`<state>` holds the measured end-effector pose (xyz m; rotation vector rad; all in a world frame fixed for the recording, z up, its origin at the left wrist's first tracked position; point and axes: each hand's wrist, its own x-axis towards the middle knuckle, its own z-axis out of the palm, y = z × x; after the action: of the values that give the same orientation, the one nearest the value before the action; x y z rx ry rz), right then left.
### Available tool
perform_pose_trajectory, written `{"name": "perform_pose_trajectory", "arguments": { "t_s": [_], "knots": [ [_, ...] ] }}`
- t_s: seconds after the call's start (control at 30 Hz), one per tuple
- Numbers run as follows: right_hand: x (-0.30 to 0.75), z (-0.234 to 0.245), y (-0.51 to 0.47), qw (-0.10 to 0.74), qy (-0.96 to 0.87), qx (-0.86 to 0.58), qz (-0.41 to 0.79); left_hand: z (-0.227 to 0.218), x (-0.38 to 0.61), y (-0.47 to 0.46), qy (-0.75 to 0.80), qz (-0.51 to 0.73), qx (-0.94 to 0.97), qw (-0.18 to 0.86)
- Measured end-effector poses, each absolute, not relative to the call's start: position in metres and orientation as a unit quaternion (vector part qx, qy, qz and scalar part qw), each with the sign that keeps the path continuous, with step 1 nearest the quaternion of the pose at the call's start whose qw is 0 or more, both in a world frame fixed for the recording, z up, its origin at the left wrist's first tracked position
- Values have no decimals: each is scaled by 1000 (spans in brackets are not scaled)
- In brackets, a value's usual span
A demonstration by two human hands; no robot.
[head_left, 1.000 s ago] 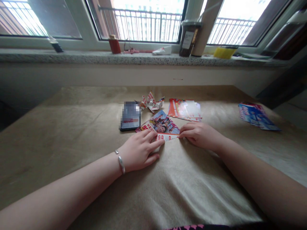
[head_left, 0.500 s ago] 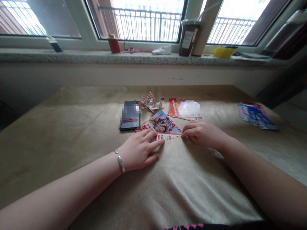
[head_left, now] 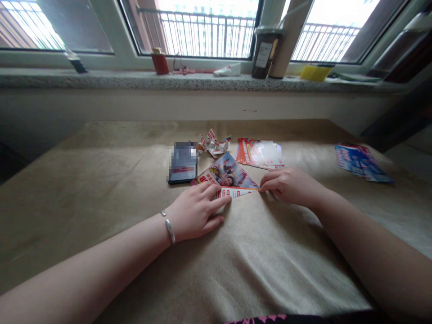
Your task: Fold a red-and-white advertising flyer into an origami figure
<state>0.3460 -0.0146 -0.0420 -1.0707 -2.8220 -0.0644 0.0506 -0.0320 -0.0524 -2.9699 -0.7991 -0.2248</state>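
A colourful printed leaflet (head_left: 229, 176), folded to a triangle, lies on the beige cloth-covered table (head_left: 101, 180). My left hand (head_left: 197, 210), with a silver bracelet at the wrist, lies flat with its fingers spread on the leaflet's near left corner. My right hand (head_left: 292, 185) has its fingers curled, pinching the leaflet's right tip against the cloth. A dark phone (head_left: 183, 163) lies just left of the leaflet.
A crumpled scrap of printed paper (head_left: 213, 143) and a stack of red leaflets (head_left: 259, 154) lie behind the folded one. Blue leaflets (head_left: 359, 162) sit at the far right. A stone windowsill (head_left: 118, 80) holds a red cup (head_left: 159, 62), a dark jar (head_left: 264, 54) and a yellow box (head_left: 315, 73).
My right hand has slid a little to the right and away along the leaflet's edge, and the leaflet's right tip follows it. The left hand has stayed put.
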Motion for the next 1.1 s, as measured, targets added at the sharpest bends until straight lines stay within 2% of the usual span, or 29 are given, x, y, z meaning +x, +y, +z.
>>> {"name": "perform_pose_trajectory", "arguments": {
  "t_s": [0.17, 0.27, 0.37, 0.43, 0.73, 1.1],
  "knots": [
    [350, -44, -13, 78, -928, -364, -3, -53, 50, -32, -258, -78, -963, 30],
    [350, -50, -11, 122, -909, -393, 58, -53, 51, -31, -258, -75, -963, 30],
    [344, -59, -10, 161, -871, -442, 140, -52, 51, -31, -261, -63, -963, 31],
    [336, -63, -10, 173, -827, -515, 148, -52, 51, -30, -263, -58, -963, 30],
    [320, -64, -16, 137, -825, -546, 57, -52, 52, -30, -262, -59, -963, 30],
    [321, -59, -18, 84, -823, -558, 63, -53, 51, -29, -258, -68, -963, 30]
  ]
}}
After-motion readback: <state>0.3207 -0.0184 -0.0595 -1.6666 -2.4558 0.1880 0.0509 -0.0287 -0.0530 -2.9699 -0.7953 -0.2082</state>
